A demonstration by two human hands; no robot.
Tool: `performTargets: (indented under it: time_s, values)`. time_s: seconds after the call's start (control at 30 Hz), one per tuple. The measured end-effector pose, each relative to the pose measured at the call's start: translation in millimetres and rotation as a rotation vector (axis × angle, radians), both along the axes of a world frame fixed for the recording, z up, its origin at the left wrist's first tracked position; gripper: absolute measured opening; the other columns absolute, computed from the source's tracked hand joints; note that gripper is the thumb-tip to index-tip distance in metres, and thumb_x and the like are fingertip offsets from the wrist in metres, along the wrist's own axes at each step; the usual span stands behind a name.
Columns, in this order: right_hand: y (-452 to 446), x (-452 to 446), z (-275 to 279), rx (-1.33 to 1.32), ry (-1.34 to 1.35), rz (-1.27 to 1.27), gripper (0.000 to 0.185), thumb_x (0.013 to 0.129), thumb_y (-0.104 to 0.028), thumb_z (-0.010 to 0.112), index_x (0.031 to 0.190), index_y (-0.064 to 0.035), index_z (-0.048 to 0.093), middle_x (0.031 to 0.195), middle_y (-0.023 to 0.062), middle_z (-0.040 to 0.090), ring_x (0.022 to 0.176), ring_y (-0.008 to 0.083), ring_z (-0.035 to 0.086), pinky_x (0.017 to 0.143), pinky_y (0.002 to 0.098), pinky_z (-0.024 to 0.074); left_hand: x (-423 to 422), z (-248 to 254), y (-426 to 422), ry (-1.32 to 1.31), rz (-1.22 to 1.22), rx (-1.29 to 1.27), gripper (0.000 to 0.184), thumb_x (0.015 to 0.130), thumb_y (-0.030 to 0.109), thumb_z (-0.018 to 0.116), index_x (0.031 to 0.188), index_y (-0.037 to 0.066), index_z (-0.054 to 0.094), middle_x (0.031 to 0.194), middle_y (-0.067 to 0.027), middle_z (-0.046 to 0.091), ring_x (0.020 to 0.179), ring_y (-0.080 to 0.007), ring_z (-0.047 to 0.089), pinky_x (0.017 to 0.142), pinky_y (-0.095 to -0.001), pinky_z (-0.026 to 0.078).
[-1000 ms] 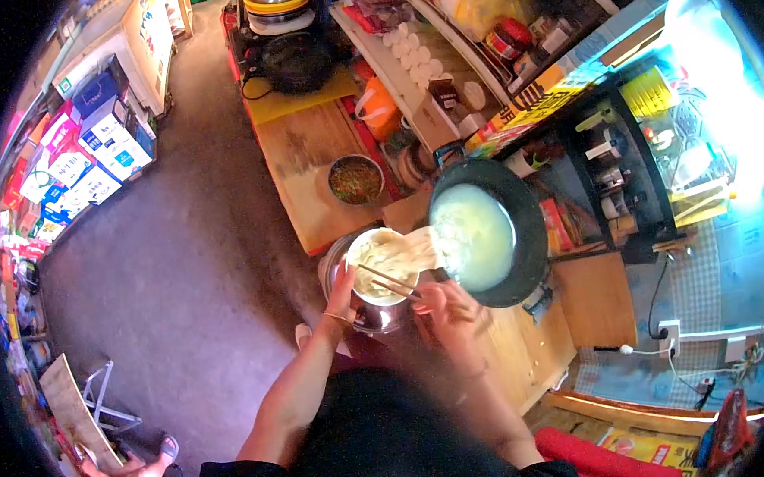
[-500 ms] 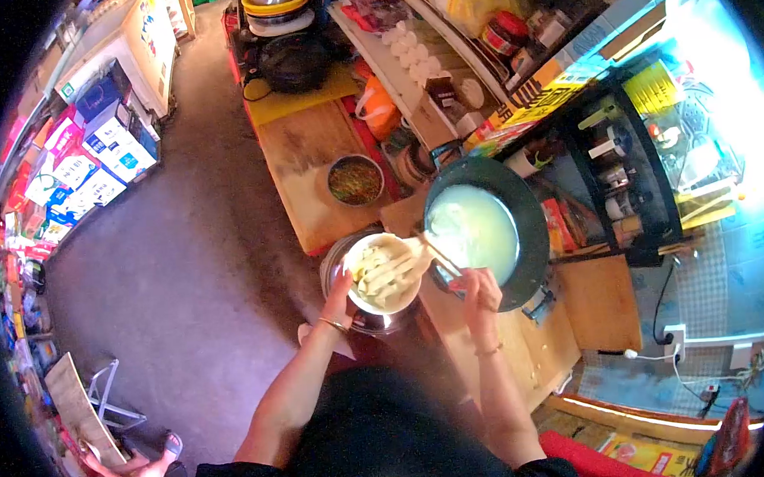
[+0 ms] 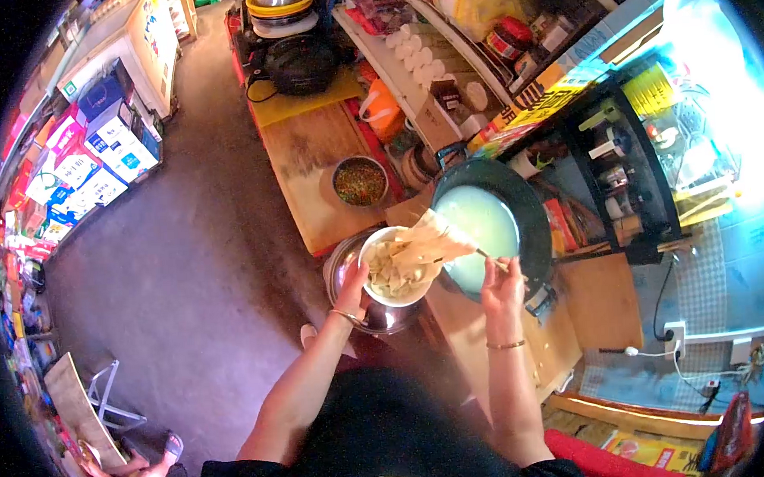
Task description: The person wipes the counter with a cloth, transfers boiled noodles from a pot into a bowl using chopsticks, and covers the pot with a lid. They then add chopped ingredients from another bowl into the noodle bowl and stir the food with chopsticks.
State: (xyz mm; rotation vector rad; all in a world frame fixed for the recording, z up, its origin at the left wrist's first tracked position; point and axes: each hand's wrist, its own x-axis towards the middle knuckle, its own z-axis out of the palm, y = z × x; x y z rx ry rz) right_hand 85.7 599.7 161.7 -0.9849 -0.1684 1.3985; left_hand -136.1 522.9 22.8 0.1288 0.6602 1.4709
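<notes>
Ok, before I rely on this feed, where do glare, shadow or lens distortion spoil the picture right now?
Head view: glare washes the upper right to white. Head view: the floor darkens in shadow beside the wooden board. Head view: wide-angle distortion makes the boxes lean, and the corners go black. Head view: left hand and right hand look fairly sharp.

Fierce blue-white glare burns out the upper right, bleaching the pale blue patterned wall (image 3: 737, 254). The smooth grey floor (image 3: 167, 250) takes a dim purplish cast, darkening to soft shadow beside the brown wooden tabletop (image 3: 312, 220). Highlights glint on the round shiny steel basin (image 3: 391, 323), and the round white bowl (image 3: 401, 301) shows bright above it. Wide-lens distortion bows straight edges, black fills the corners, and small items at far left smear together.
</notes>
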Motion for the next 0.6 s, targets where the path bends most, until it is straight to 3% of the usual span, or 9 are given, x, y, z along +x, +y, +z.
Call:
performTargets:
  time_s: [0.17,0.4,0.6]
  values:
    - [-10,-11,60,0.126,-0.091,0.085,0.032,0.087,-0.029,0.045,0.069,-0.0027,0.051,0.067,0.0061,0.054,0.064,0.0169,0.056,0.064,0.0271,0.052,0,-12,5,0.066,0.009,-0.045,0.048,0.082,0.038,0.051,0.122,0.016,0.036,0.11,-0.0018,0.05,0.095,-0.0128,0.053,0.066,-0.0279,0.051]
    - [-20,-32,109,0.16,-0.112,0.101,0.027,0.087,-0.027,0.046,0.07,-0.0058,0.052,0.067,0.0027,0.054,0.062,0.0144,0.055,0.062,0.0266,0.0514,-6,-10,0,0.059,-0.037,-0.047,0.049,0.081,0.04,0.051,0.121,0.017,0.035,0.111,-0.0001,0.049,0.094,-0.0115,0.053,0.067,-0.0289,0.05]
    - [-46,-58,84,0.196,-0.225,0.116,0.031,0.088,-0.03,0.043,0.069,-0.006,0.049,0.07,0.0045,0.053,0.062,0.0184,0.056,0.059,0.0279,0.0496,-11,-11,-7,0.072,-0.025,-0.1,0.05,0.081,0.041,0.051,0.122,0.017,0.034,0.11,-0.0002,0.048,0.094,-0.0106,0.052,0.066,-0.0276,0.05]
